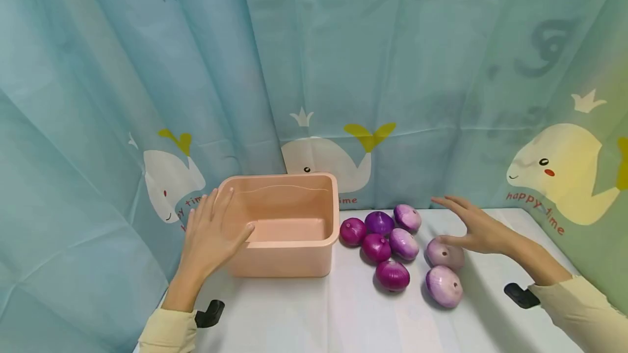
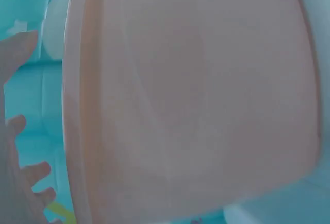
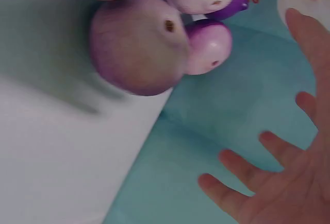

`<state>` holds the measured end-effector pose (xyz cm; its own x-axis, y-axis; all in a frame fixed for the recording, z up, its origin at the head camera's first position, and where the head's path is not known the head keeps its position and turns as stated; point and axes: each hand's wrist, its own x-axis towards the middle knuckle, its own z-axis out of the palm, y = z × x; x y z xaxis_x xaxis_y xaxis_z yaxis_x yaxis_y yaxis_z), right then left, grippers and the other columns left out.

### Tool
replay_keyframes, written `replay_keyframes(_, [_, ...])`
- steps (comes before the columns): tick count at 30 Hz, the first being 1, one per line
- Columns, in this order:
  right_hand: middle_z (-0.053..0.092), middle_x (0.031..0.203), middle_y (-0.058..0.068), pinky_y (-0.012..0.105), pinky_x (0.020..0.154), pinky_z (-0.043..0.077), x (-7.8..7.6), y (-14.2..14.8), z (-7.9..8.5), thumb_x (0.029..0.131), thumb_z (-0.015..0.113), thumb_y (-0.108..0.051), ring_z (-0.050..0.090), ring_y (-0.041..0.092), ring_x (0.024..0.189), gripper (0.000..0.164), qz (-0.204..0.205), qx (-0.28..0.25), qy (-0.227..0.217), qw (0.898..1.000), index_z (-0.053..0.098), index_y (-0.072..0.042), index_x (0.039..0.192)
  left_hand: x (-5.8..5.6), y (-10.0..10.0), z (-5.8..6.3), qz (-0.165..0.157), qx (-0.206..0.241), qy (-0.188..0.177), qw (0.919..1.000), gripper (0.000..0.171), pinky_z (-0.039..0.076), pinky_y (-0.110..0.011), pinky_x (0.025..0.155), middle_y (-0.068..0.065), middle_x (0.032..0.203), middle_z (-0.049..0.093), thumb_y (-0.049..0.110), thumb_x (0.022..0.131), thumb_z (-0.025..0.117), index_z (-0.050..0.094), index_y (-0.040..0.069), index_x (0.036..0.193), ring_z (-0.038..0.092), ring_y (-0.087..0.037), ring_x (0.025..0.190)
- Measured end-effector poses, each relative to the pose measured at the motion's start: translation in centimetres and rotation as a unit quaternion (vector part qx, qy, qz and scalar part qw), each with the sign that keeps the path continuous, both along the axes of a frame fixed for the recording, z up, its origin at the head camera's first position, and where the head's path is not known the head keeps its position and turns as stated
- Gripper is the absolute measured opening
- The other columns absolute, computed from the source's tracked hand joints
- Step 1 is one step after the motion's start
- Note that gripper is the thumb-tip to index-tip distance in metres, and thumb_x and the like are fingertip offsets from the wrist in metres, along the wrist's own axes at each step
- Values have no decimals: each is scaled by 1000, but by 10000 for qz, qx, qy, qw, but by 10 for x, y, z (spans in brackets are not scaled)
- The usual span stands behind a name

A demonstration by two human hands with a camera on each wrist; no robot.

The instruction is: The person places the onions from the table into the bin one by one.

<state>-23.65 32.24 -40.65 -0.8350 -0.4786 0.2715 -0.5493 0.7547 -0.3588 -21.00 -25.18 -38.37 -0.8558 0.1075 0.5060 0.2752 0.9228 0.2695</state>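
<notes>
Fingers spread, my left hand is over the left end of a pink plastic bin and holds nothing. The bin's wall fills most of the left wrist view, with the left hand at its rim. My right hand hovers with fingers apart above a pale purple onion on the right of the table. In the right wrist view that onion lies beside the right hand, whose palm is bare. Another pale onion sits just in front of it.
Several more purple onions are clustered between the bin and my right hand, the front one slightly apart. They lie on a white-covered table. Behind the table hangs a blue curtain with whale prints, which also closes off the left side.
</notes>
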Motion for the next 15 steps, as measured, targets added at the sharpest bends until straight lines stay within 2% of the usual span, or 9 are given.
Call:
replay_keyframes(4, [52, 142, 27, 64, 95, 46, 1, 8, -15, 82, 88, -31, 51, 47, 127, 81, 302, -62, -15, 9995, 48, -6, 148, 9, -17, -8, -42, 372, 253, 9990, 88, 21, -73, 112, -25, 160, 32, 47, 88, 73, 34, 17, 161, 27, -51, 145])
replay_keyframes(7, [55, 139, 25, 56, 88, 54, 1, 14, -25, 81, 88, -28, 54, 35, 125, 80, 485, -119, -174, 9986, 48, -10, 148, 15, -27, -15, -28, 676, 325, 9972, 89, 24, -74, 110, -27, 159, 33, 42, 86, 76, 35, 15, 160, 29, -52, 144])
replay_keyframes(10, [56, 138, 26, 46, 81, 59, 2, 20, -33, 83, 87, -25, 53, 12, 123, 77, 689, -243, -509, 9960, 49, -15, 148, 20, -35, -23, 42, 998, 234, 9947, 91, 25, -76, 107, -28, 160, 31, 40, 86, 78, 33, 16, 162, 30, -54, 143])
replay_keyframes(12, [56, 137, 28, 40, 80, 60, 1, 23, -38, 83, 86, -23, 49, 2, 122, 75, 799, -327, -679, 9940, 49, -17, 148, 23, -38, -27, 127, 1184, 98, 9928, 92, 26, -77, 106, -29, 160, 30, 39, 86, 78, 31, 17, 162, 30, -55, 142])
replay_keyframes(15, [56, 135, 31, 34, 78, 59, 0, 25, -45, 84, 85, -23, 52, 0, 118, 72, 822, -422, -990, 9908, 50, -19, 147, 28, -41, -33, 235, 1557, -122, 9874, 94, 27, -76, 107, -27, 161, 30, 38, 86, 79, 28, 17, 163, 30, -53, 144])
